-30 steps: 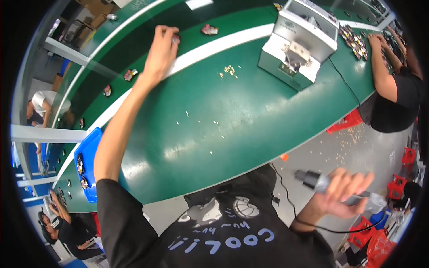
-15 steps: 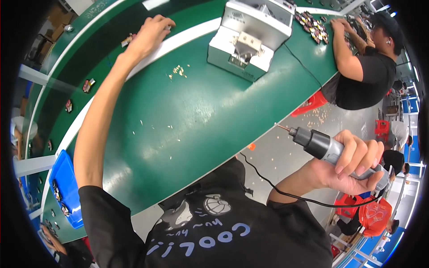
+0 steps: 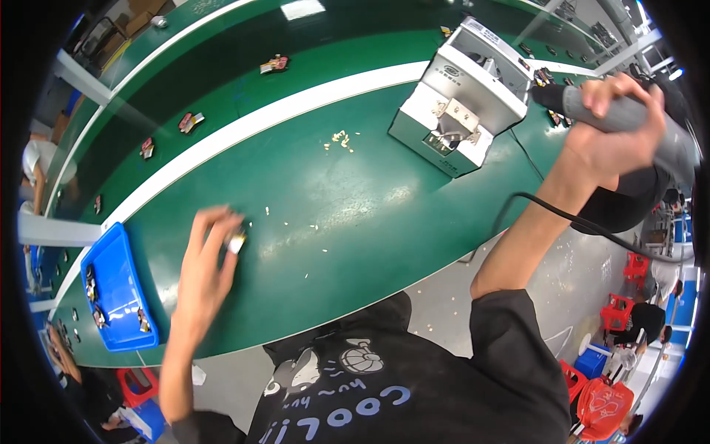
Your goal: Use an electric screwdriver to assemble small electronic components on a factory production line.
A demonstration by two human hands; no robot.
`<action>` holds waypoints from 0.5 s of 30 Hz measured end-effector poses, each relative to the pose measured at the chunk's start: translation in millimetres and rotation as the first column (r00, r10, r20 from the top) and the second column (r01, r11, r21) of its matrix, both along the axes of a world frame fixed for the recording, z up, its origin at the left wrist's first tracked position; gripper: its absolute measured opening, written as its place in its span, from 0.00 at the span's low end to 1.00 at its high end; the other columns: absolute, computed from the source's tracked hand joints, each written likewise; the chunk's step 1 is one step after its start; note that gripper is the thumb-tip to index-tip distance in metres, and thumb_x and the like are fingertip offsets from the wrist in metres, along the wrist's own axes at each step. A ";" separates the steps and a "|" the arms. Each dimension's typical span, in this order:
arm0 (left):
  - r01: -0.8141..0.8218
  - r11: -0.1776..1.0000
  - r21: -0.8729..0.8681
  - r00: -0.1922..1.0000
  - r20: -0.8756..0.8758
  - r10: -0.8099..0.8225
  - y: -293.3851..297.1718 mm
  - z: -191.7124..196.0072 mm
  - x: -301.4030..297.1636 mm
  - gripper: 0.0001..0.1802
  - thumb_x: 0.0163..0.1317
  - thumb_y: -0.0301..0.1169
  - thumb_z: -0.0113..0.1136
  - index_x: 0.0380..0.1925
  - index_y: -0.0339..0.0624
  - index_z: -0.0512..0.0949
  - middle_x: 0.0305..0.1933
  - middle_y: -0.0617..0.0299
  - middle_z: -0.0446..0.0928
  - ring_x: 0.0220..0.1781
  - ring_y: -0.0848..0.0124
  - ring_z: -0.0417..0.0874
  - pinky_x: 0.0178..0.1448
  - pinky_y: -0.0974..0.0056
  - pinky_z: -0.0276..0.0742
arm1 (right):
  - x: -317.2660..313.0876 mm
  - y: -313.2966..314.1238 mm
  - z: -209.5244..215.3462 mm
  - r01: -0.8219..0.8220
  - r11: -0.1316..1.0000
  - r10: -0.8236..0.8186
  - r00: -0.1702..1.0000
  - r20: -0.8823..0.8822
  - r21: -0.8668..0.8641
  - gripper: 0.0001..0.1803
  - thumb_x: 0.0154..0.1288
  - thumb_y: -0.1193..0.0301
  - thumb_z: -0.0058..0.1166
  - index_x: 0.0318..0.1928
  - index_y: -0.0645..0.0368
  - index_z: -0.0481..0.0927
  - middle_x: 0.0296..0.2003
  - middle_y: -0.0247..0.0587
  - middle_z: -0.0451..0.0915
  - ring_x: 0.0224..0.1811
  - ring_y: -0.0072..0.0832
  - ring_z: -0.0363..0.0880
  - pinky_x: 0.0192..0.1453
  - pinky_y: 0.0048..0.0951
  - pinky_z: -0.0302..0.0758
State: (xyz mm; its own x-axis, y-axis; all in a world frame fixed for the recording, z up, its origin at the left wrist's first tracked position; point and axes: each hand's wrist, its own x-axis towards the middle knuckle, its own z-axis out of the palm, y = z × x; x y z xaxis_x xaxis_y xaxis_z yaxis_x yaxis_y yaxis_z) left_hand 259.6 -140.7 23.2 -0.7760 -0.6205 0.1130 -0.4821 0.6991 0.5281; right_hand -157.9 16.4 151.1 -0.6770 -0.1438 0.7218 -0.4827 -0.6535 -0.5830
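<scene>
My left hand (image 3: 203, 270) is over the near left of the green table (image 3: 347, 244), its fingers closed around a small part (image 3: 237, 241) with white, yellow and dark areas. Blur and the fingers hide most of that part. At the upper right, my right hand (image 3: 617, 122) is wrapped round a grey and black corded electric screwdriver (image 3: 584, 103). The tool is raised beside a white and grey bench machine (image 3: 451, 107), its dark front end towards the machine and its bit out of sight. A black cord (image 3: 569, 216) hangs in a loop below my right forearm.
A blue tray (image 3: 132, 285) with several small parts stands at the left. Small pale bits (image 3: 340, 139) lie scattered on the table. Beyond a white rail (image 3: 310, 95), small red and black assemblies (image 3: 274, 64) rest on a green strip. Co-workers sit along the right.
My left hand has come back from beyond the white rail to the near table with a small part. My right hand has lifted the screwdriver up towards the machine. The view has shifted.
</scene>
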 end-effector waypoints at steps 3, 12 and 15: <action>-0.103 0.994 -0.036 0.994 0.022 0.103 32.0 -4.8 41.5 0.23 0.55 0.07 0.54 0.49 0.38 0.80 0.60 0.51 0.73 0.66 0.50 0.77 0.66 0.54 0.75 | 15.1 11.9 13.0 -0.204 0.978 0.202 0.978 -0.052 -0.052 0.22 0.70 0.57 0.44 0.32 0.67 0.76 0.25 0.49 0.75 0.17 0.29 0.66 0.25 0.35 0.65; -0.206 0.965 -0.161 0.969 -0.171 0.178 33.8 -24.9 52.8 0.16 0.56 0.06 0.55 0.42 0.31 0.81 0.47 0.51 0.83 0.62 0.48 0.81 0.61 0.53 0.79 | 55.3 -49.0 -32.8 -0.364 0.906 0.348 0.931 0.111 0.214 0.12 0.74 0.64 0.47 0.36 0.59 0.75 0.25 0.46 0.75 0.12 0.24 0.62 0.20 0.28 0.62; -0.180 0.977 -0.113 0.971 -0.179 0.158 26.5 -24.7 48.7 0.16 0.55 0.06 0.56 0.41 0.30 0.80 0.46 0.49 0.82 0.59 0.48 0.84 0.61 0.53 0.81 | 54.9 -46.0 -33.7 -0.417 0.878 0.399 0.909 0.122 0.234 0.11 0.73 0.65 0.48 0.35 0.59 0.74 0.24 0.45 0.74 0.12 0.24 0.62 0.20 0.29 0.63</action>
State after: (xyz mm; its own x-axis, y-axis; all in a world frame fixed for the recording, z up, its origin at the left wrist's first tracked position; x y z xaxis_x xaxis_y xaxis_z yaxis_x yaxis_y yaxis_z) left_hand 308.3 -114.2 -1.5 -0.6241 -0.7132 0.3191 -0.5113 0.6817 0.5234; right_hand -103.0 -29.6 117.4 -0.5656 -0.5865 0.5797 -0.1578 -0.6130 -0.7742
